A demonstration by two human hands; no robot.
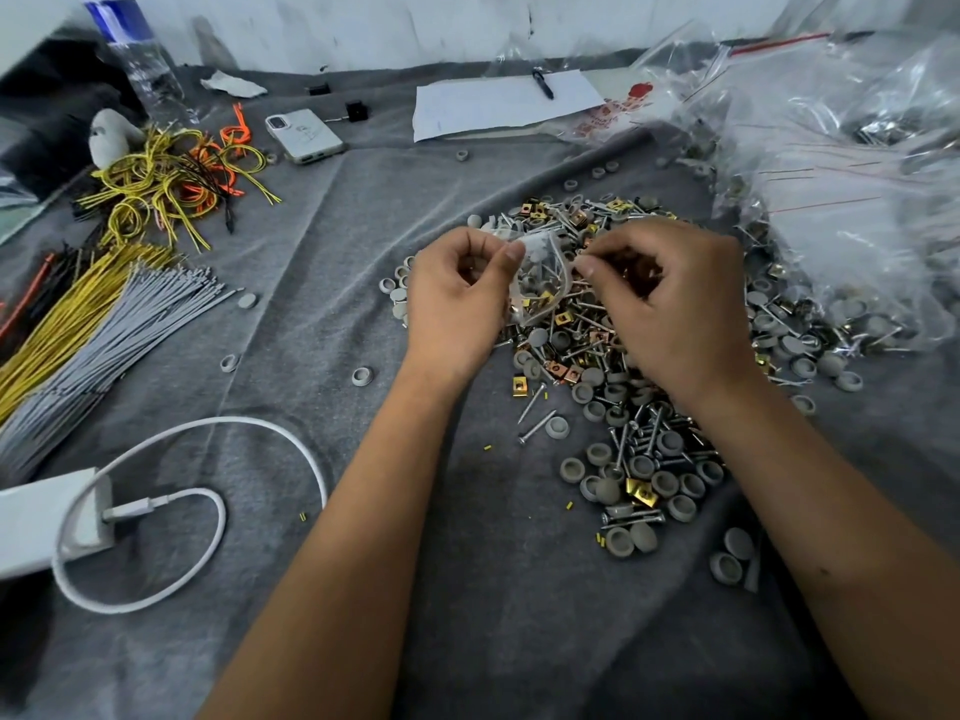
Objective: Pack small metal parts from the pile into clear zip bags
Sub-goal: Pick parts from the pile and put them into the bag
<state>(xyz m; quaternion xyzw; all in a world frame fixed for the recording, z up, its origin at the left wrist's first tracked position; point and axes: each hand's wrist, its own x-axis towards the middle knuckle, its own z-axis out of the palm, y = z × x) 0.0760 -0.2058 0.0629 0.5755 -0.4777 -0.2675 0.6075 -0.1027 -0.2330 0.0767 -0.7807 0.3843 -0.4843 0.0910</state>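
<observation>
The small clear zip bag (540, 283), already holding screws and clips, is hanging just above the pile (623, 356), and both hands are pinching its mouth: left hand (457, 298) gripping one edge, right hand (670, 304) nipping the other. It is looking like sealing time; next, fingers need pressing along the zip.

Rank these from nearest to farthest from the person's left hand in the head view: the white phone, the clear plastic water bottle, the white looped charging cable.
1. White looped charging cable, lower left of the left hand.
2. White phone, upper left.
3. Clear plastic water bottle, far upper-left corner.
</observation>
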